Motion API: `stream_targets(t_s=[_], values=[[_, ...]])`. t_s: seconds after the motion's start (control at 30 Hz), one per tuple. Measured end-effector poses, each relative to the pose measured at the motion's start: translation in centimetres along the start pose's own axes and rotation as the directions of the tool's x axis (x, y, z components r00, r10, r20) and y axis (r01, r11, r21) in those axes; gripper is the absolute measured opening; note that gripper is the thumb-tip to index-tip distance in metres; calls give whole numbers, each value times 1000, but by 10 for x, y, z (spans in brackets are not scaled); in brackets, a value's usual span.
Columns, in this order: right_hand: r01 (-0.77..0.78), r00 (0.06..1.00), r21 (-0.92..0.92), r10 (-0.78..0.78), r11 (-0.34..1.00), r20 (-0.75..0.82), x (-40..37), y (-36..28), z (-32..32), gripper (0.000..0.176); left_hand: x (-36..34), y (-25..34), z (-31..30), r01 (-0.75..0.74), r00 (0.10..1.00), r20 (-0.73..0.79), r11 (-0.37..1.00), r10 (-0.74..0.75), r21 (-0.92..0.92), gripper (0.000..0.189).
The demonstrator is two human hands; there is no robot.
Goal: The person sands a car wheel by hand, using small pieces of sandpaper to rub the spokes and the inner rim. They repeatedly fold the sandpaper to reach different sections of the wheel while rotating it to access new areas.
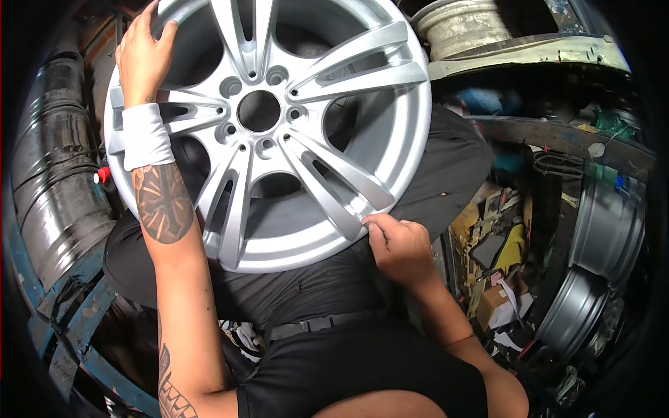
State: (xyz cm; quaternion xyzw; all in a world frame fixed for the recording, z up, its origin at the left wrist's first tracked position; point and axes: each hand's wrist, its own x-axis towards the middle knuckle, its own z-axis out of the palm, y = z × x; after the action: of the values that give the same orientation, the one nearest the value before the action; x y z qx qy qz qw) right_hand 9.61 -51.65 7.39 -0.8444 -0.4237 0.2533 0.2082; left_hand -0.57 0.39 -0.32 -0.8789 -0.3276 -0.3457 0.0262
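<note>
Viewing by head camera, I find the silver wheel rim [320, 198] across the lap [306, 292]. My left hand [144, 63], loosely spread, rests on its edge; my right hand [403, 247] curls closed at a spoke's end, contents uncertain. Probably heavy, stiff, slippery; best gripped at opposite edges.

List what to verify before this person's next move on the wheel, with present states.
1. Left hand in contact: ok, at the wheel's upper left edge.
2. Right hand placed: ok, by a spoke's outer end, lower right.
3. Wheel supported: ok, it appears to rest on the legs.
4. Object in the right hand's grip: cannot tell, fingertips mostly hidden.
5. Gloves worn: not ok, both hands bare.
</note>
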Motion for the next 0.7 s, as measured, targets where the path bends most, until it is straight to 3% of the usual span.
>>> stream_targets(t_s=[0.07, 0.5, 0.6, 0.7], values=[[51, 992, 25, -48, 998, -116, 5, -3, 1, 11, 0, -2, 0, -5, 1000, -4, 1000, 5, 14, 55], [-20, 1000, -59, 20, 998, 6, 3, 5, 17, 13, 0, 1, 0, 9, 1000, 2, 1000, -9, -2, 56], [-16, 1000, -81, 18, 997, 26, 4, 4, 17, 12, 1, 6, -5, 6, 1000, -1, 998, -6, 70, 55], [-22, 999, -66, 24, 998, 26, 6, 6, 20, 11, 13, 72, -59, 324, 932, 209, 939, -296, -115, 55]])
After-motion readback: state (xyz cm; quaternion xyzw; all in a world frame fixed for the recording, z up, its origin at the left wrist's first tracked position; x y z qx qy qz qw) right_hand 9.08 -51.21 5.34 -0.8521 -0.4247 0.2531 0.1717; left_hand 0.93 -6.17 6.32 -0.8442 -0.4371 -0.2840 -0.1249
